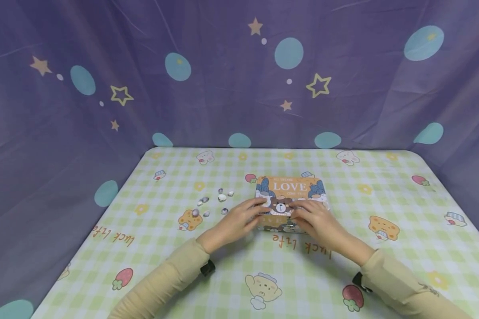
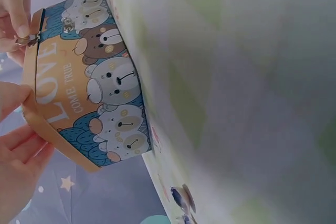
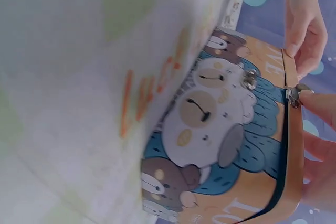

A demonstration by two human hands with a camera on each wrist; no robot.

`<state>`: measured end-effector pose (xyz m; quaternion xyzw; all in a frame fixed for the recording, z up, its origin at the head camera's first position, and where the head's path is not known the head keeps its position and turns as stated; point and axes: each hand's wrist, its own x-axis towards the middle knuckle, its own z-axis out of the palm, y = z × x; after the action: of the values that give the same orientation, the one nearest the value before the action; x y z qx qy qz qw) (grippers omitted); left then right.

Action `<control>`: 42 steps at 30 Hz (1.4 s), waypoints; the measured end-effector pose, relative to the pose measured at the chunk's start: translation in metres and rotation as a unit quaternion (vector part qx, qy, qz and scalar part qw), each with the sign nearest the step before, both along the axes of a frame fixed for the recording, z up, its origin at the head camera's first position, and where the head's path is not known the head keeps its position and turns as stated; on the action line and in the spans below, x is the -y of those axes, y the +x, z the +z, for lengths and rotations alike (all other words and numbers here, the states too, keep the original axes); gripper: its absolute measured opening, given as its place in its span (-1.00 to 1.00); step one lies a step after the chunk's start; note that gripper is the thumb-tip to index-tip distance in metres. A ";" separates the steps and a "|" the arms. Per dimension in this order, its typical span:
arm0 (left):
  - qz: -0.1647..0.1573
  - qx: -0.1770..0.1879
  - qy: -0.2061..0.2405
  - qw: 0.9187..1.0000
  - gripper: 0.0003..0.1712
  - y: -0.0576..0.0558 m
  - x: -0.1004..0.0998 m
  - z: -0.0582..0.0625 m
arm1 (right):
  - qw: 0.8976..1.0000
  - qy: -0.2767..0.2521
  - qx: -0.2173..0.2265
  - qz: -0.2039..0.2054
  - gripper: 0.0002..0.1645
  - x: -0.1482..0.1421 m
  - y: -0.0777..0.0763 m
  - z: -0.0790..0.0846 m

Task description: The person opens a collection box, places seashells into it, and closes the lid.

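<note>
An orange tin box (image 1: pixel 290 186) printed with bears and the word LOVE stands on the table, its lid lifted by a narrow dark gap along the front seam in the right wrist view. My left hand (image 1: pixel 245 215) holds the left part of the lid, thumb at the front edge and fingers over the lid. With its thumb at the small metal latch (image 3: pixel 294 95), my right hand (image 1: pixel 317 220) grips the front of the lid. The inside of the box is hidden.
Several small shell-like pieces (image 1: pixel 222 197) lie scattered left of the box, near my left hand. The table (image 1: pixel 231 257) wears a green checked cloth with printed cartoons. A purple curtain (image 1: pixel 231 102) with stars and dots hangs behind and at the left.
</note>
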<state>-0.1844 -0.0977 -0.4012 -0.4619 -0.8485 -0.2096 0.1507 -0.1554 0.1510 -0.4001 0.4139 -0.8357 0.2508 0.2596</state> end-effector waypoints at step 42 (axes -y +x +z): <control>0.021 -0.001 0.244 0.969 -0.79 -0.059 -0.015 0.050 | 0.977 -0.123 0.106 -0.136 -0.83 -0.039 -0.048 0.067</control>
<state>-0.2433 -0.0825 -0.3517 -0.3933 -0.7811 -0.4069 0.2640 -0.2033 0.1901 -0.3333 0.2321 -0.8696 0.3568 0.2502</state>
